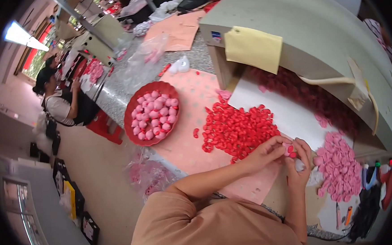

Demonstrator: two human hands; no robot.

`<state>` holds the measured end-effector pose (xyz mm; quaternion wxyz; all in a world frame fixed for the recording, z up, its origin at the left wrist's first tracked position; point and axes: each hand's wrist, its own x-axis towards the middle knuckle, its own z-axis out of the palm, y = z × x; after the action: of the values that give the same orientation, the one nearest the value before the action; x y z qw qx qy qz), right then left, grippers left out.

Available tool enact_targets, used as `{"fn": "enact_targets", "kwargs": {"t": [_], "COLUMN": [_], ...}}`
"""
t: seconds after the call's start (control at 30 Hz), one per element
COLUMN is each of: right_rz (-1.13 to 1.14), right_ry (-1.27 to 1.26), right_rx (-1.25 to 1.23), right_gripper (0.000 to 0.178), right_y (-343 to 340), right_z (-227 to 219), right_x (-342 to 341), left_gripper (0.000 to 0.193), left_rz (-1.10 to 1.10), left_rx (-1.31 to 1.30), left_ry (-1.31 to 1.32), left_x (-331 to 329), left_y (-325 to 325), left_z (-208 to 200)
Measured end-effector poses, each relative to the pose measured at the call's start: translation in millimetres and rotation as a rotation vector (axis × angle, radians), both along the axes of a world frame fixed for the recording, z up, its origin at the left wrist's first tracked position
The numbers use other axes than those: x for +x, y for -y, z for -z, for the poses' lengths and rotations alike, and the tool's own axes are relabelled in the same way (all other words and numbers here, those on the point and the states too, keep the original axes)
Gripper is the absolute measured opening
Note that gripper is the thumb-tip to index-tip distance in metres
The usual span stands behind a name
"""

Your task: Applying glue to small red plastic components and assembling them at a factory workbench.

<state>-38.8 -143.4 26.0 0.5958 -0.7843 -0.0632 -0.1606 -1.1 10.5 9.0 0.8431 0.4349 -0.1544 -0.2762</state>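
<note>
My left hand (268, 152) and my right hand (300, 158) meet in front of me, fingers closed around a small pink and red piece (289, 150). Something whitish (299, 164) shows under the right fingers; I cannot make out what it is. Just beyond my left hand spreads a heap of small curved red pieces (236, 126). Beside my right hand lies a pile of flat pink petal-like pieces (339, 165). Farther left, a red bowl (130, 120) holds several round pink pieces with red parts.
A large grey-green curved housing (297, 15) stands over the far right, with reddish pieces beneath it. Pink dotted paper (189, 87) covers the worktop. At lower right are an orange pen (348, 215) and bottles. Another person (62, 101) sits at the far left.
</note>
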Motion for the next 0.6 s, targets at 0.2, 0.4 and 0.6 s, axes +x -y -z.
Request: {"fn": "enact_targets", "kwargs": {"t": [0.2,0.4,0.6], "right_rz": [-0.026,0.066,-0.011], "right_ry": [-0.165,-0.102,-0.142], "right_rx": [0.245,0.217,0.318], "right_gripper": [0.049,0.047,0.039], "right_y": [14,35,33], "right_z": [-1,6,19], "right_x": [-10,-18,-13], "left_gripper": [0.024,0.022,0.022], "left_rz": [-0.841,-1.275,-1.250], "left_rx": [0.970,1.653,1.606], "left_ry": [0.814,0.696,0.905], "left_x": [5,4,14], "left_y": [-124,-248,-222], "left_z": [-42,-36,-50]}}
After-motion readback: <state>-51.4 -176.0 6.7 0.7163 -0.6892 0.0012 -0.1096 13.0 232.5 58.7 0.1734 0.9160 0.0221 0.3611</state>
